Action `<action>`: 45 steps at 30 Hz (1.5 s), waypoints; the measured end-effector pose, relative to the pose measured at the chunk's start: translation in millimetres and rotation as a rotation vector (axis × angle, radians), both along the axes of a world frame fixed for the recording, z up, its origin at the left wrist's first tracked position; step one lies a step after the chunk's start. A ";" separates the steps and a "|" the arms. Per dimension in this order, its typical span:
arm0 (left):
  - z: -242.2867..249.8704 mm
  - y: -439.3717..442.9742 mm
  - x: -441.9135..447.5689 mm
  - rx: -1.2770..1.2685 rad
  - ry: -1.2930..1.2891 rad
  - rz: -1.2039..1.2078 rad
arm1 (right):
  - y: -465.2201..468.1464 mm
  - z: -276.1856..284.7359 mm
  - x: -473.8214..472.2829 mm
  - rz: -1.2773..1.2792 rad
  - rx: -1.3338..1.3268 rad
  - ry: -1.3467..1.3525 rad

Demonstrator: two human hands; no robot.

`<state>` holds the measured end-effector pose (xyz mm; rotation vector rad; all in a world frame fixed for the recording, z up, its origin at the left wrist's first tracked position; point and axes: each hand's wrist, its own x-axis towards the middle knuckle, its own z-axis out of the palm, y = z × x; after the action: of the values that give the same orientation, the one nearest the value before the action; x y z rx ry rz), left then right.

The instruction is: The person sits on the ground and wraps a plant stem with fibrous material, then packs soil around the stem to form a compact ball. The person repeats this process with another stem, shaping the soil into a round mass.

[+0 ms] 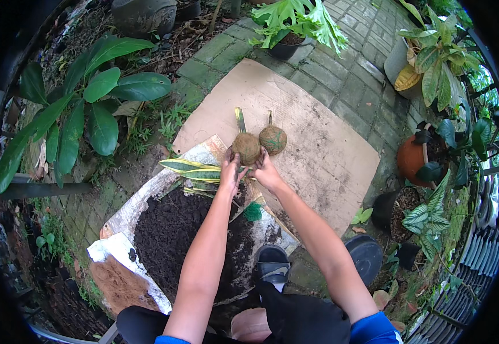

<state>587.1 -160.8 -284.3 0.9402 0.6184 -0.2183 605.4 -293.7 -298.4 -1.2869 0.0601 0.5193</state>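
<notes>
Between my two hands is a ball wrapped in brown fibre (246, 148), with a short variegated leaf stub (240, 120) pointing away from me. My left hand (231, 172) grips its near left side and my right hand (265, 171) its near right side. Just right of it, on the cardboard sheet (318, 155), rests a second fibre ball (273, 139) bound with green strands, also with a leaf stub. Yellow-edged snake plant leaves (193, 169) lie by my left hand, partly hidden behind it. A bunch of green twine or netting (252, 212) sits nearer me, between my forearms.
Dark soil (167, 228) covers a worn sheet (122, 213) before me. Brown coir fibre (120, 284) lies on white material at lower left. Potted plants line the right, including a terracotta pot (413, 161); a black round lid or pot (363, 258) is near my right forearm.
</notes>
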 end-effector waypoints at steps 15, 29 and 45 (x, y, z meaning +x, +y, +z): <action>28.6 21.5 -67.9 0.284 -0.031 0.118 | 10.1 34.9 -46.0 0.005 -0.832 -0.521; 48.7 89.4 -175.8 0.479 0.142 0.152 | 53.1 21.2 -94.5 0.267 -1.231 -0.550; 73.1 101.5 -226.7 0.419 0.151 0.148 | 80.6 37.4 -93.3 0.375 -1.227 -0.467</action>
<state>360.4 -59.3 -211.2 1.2819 0.8905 -0.0247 512.1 -213.0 -261.0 -2.6270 -0.3070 0.4834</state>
